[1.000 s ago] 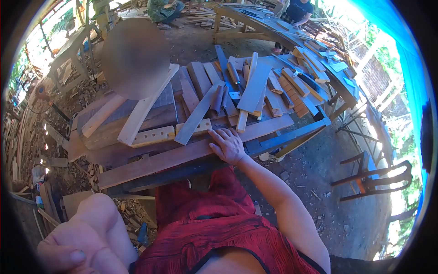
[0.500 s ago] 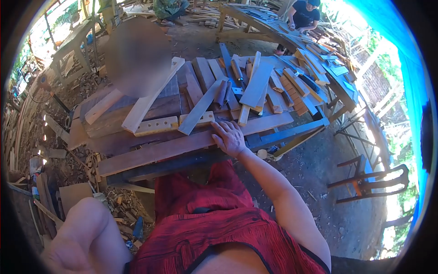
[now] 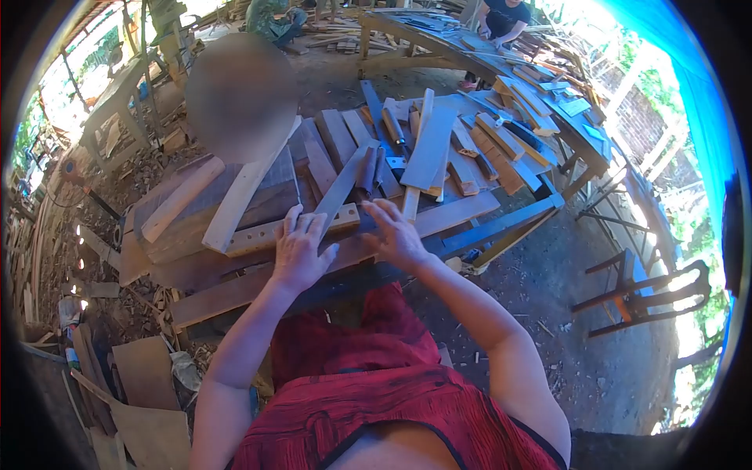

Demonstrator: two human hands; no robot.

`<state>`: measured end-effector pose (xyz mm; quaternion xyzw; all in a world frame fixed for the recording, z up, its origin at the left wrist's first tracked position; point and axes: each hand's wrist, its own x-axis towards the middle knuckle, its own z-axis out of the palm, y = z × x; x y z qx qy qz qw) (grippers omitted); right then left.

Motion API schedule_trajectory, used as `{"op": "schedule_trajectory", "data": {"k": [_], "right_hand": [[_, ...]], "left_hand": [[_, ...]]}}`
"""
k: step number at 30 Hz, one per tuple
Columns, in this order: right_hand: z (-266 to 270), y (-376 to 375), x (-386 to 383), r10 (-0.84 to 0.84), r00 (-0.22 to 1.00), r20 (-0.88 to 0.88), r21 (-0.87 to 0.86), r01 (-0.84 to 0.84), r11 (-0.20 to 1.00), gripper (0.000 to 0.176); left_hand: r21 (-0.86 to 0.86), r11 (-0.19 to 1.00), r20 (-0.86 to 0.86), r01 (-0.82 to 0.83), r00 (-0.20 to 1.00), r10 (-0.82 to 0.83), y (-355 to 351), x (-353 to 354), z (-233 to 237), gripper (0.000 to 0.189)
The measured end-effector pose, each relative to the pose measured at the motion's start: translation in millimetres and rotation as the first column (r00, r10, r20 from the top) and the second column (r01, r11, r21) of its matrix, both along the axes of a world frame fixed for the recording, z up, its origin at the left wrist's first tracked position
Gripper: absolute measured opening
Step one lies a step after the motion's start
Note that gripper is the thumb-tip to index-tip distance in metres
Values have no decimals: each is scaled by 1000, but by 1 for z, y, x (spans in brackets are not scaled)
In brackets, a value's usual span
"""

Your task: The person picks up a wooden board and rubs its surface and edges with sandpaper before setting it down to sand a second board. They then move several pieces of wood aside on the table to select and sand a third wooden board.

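Observation:
My left hand (image 3: pixel 302 249) is over the near side of the workbench, fingers apart. It is at a pale wooden bar with drilled holes (image 3: pixel 252 237), partly covering it. My right hand (image 3: pixel 397 236) is to its right, fingers spread, over the long brown board (image 3: pixel 227 299) that runs along the near edge. Whether either palm touches the wood is hard to tell. A narrow greyish wooden strip (image 3: pixel 345 185) slants away between the hands. Beyond my right hand, a wider smooth board (image 3: pixel 433 149) lies across other pieces.
Several loose boards and a dark-handled tool (image 3: pixel 533 142) cover the bench. A wooden chair (image 3: pixel 646 294) stands to the right. Behind is another long table (image 3: pixel 439 39), with a person (image 3: pixel 505 19) at it. Wood scraps (image 3: pixel 149 274) litter the floor at left.
My left hand has come up from low at the left to the drilled bar. My right hand has lifted slightly from the long board, its fingers spreading. The view has shifted a little.

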<state>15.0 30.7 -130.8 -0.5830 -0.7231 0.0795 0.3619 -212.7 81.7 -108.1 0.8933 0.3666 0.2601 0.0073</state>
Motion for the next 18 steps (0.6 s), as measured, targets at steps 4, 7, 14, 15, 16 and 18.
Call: {"op": "schedule_trajectory", "data": {"k": [4,7,14,15,16,18], "right_hand": [[19,10,20,-9,998,-54,6,9,1000,59],[29,34,31,-44,999,24,58,42,997,58],[32,113,12,-284,941,183,-218,320,922,73],[31,120,5,-333,918,216,-305,387,870,75],[29,126,2,-377,891,254,-383,450,807,78],[5,136,-1,-443,875,197,-319,484,815,78]], "left_hand": [[-12,987,-121,-159,980,156,10,9,-29,68],[0,980,-46,-199,979,199,14,13,-35,74],[-79,924,-9,-374,927,374,10,12,-28,56],[-58,926,1,-373,927,374,11,12,-30,52],[-52,926,1,-374,927,375,12,11,-33,52],[-55,942,81,-331,939,335,15,9,-37,50]]}}
